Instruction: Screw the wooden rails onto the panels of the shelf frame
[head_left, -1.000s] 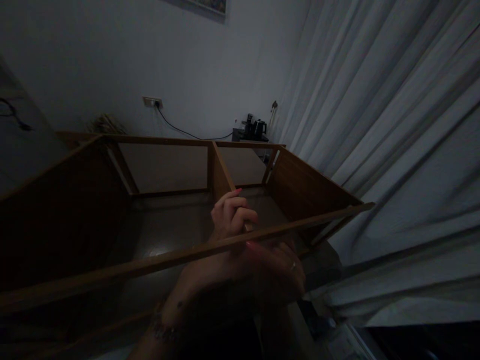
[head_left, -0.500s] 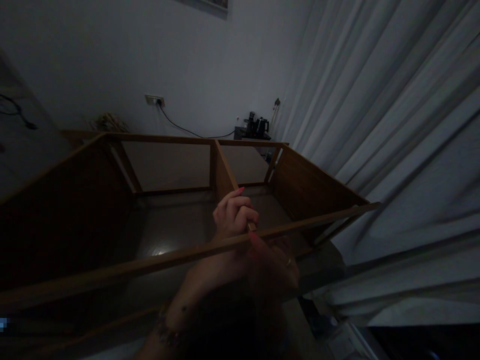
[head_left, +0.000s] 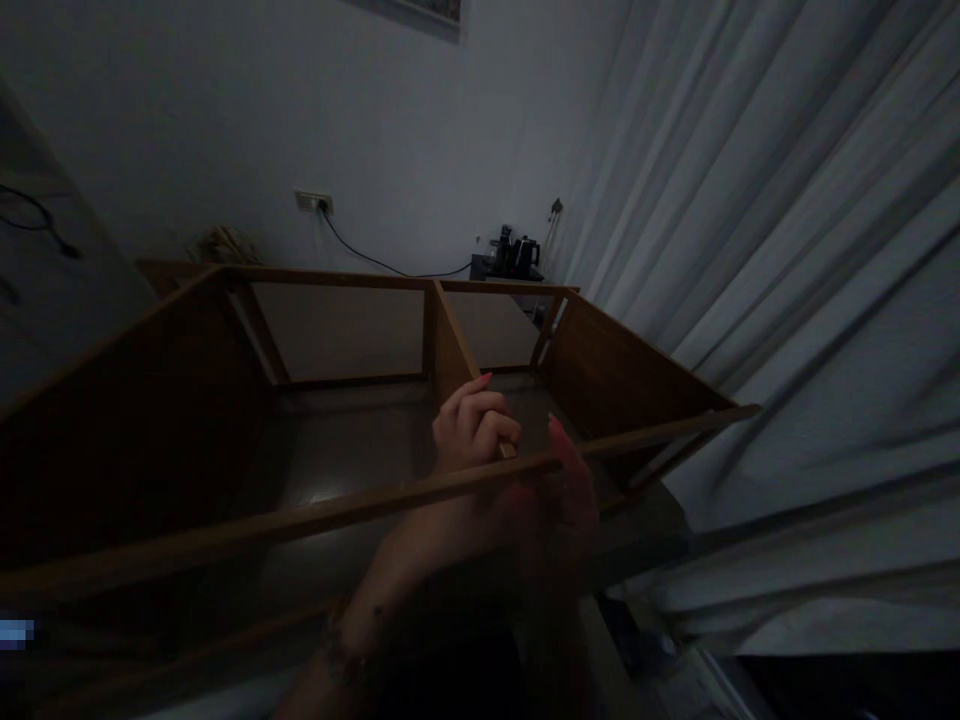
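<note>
- A wooden cabinet frame [head_left: 615, 375] lies open side up on the dim floor [head_left: 337, 460], its near rail [head_left: 300, 520] running left to right.
- A divider board [head_left: 448, 345] splits its far half.
- Far off, a small dark table [head_left: 506, 272] carries a kettle [head_left: 525, 252].

Head-worn view, forward and downward

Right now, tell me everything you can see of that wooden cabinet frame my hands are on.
The wooden cabinet frame is brown, wood-look board, lying open toward the camera. It has solid side panels, thin front and back rails, and one middle divider forming two bays. It sits between a pale wall and grey curtains. The left hand curls over the divider's near end at the front rail; the right hand, blurred, is at that rail beside it.
</note>
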